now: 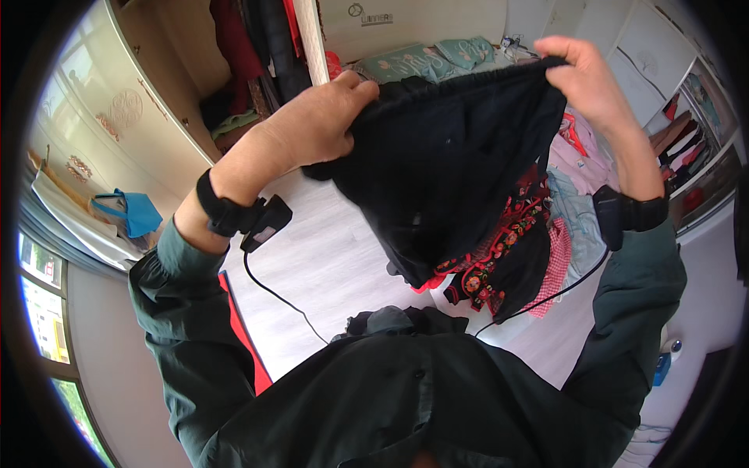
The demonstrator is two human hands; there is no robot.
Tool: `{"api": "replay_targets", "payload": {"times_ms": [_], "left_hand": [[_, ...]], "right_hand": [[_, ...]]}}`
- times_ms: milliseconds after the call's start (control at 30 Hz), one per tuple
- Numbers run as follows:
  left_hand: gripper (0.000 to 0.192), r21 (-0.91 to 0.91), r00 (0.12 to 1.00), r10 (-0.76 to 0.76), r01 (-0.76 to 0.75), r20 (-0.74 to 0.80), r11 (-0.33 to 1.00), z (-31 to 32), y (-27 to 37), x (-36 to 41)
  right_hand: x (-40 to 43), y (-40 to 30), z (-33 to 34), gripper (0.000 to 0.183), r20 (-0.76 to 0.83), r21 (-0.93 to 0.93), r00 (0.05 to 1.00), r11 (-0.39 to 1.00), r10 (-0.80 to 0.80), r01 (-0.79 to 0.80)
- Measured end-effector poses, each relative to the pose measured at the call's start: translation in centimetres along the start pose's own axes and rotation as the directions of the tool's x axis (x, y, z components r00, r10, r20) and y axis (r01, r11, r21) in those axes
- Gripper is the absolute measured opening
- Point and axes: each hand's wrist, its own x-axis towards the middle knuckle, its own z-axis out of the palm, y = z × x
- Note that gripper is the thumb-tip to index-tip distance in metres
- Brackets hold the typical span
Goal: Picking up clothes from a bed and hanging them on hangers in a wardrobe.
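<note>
A black garment (pixel 450 140) with a gathered, elastic-looking edge hangs stretched between my two hands. My left hand (pixel 325 120) grips its upper left corner, while my right hand (pixel 582 76) pinches the upper right end, higher up. The cloth drops in a wide fold and hides part of what lies behind it. Below and behind it is a black garment with red and floral embroidered trim (pixel 509 245). Next to that lie a red-and-white checked cloth (pixel 553 275), a light blue cloth (pixel 570 210) and a pink garment (pixel 585 146).
An open wardrobe (pixel 169 64) with hanging clothes (pixel 257 52) stands at the upper left. Green printed pillows (pixel 404 63) lie by the headboard (pixel 433 23). A blue bag (pixel 137 213) hangs at the left. Cables (pixel 281 295) run from the devices on my wrists. Pale wood flooring (pixel 316 245) extends below.
</note>
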Motion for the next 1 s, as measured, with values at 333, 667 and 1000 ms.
{"api": "replay_targets", "payload": {"times_ms": [333,667,1000], "left_hand": [[0.018,-0.833,0.951,-0.303,0.119,-0.061,0.540,-1.8,-4.3,2.3],[0.020,0.081,0.935,0.101,-0.078,-0.339,0.994,-9.6,-2.7,3.1],[0.017,0.564,0.939,-0.263,0.343,-0.221,0.751,-15.1,-6.5,-3.1]], "right_hand": [[3.5,-3.4,-5.4,0.027,0.331,-0.107,0.913,0.971,0.237,-0.213],[0.6,4.5,1.1,0.032,0.451,0.048,0.846,0.939,0.285,-0.342],[7.1,1.8,3.3,0.052,0.390,0.334,0.712,0.631,0.583,-0.700]]}}
